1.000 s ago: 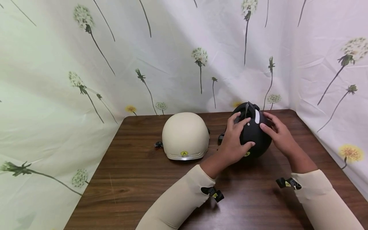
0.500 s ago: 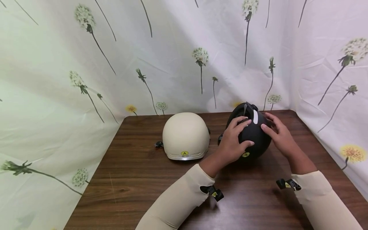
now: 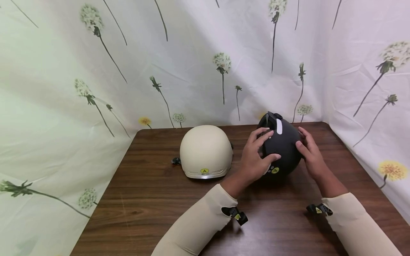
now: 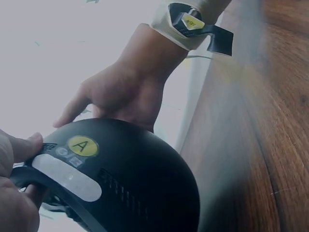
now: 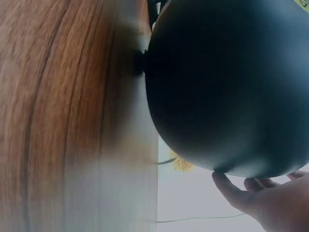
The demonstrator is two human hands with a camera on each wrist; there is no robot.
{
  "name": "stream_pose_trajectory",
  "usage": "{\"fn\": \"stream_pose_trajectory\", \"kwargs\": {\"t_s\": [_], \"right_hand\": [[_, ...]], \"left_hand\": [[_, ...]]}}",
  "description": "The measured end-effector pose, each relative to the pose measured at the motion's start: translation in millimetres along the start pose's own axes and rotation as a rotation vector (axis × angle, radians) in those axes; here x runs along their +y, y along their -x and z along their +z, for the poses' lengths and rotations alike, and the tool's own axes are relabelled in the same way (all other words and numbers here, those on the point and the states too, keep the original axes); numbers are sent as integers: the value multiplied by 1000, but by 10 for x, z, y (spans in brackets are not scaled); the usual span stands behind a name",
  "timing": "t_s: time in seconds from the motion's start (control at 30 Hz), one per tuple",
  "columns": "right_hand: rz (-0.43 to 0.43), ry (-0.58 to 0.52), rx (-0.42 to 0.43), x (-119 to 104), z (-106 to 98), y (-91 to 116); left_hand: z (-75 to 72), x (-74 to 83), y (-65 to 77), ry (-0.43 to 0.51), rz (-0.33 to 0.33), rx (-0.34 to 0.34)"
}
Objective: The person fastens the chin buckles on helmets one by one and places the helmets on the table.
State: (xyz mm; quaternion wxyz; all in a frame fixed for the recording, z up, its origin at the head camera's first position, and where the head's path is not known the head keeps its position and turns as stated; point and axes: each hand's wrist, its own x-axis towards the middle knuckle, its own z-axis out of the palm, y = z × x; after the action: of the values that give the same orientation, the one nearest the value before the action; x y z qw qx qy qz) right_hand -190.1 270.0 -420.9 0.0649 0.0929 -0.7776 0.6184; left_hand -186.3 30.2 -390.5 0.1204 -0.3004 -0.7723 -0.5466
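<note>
A black helmet (image 3: 283,147) is tilted on the wooden table (image 3: 153,209), its opening facing left and its yellow "A" sticker low at the front. My left hand (image 3: 256,156) grips the helmet's rim; in the left wrist view its thumb lies outside and a finger reaches inside. My right hand (image 3: 312,154) rests spread against the right side of the shell. In the right wrist view, the fingertips (image 5: 221,179) touch the smooth black surface. Some right-hand fingers are hidden behind the helmet. A cream helmet (image 3: 206,151) sits upright to the left.
A black buckle (image 3: 176,161) sticks out at the cream helmet's left. White cloth (image 3: 192,64) printed with dandelions hangs behind the table and along both sides. Each cream sleeve (image 3: 198,220) carries a small black wrist device (image 3: 235,214).
The black helmet has turned between my hands; its white strip has shifted left and its opening shows less. My left hand has moved slightly left, while my right hand's thumb has slid along the shell.
</note>
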Motion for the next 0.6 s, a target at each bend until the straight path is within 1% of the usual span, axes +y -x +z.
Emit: {"fn": "stream_pose_trajectory", "kwargs": {"t_s": [0.2,0.27,0.3,0.37,0.5,0.57,0.6], "right_hand": [[-36,36,-1,27,11,45],[-30,58,-4,46,11,59],[-23,48,-8,55,14,65],[-10,-16,-20,81,24,74],[-2,-227,-35,148,69,93],[-1,-301,-40,187,96,98],[-24,-334,-35,207,119,100]], "left_hand": [[-1,-50,-9,167,-69,62],[-3,-57,-12,220,-88,78],[-3,-61,-15,245,-96,88],[-4,-70,-20,294,-108,107],[-5,-81,-25,367,-120,138],[-8,-75,-26,406,-124,148],[-10,-70,-25,422,-127,156]]}}
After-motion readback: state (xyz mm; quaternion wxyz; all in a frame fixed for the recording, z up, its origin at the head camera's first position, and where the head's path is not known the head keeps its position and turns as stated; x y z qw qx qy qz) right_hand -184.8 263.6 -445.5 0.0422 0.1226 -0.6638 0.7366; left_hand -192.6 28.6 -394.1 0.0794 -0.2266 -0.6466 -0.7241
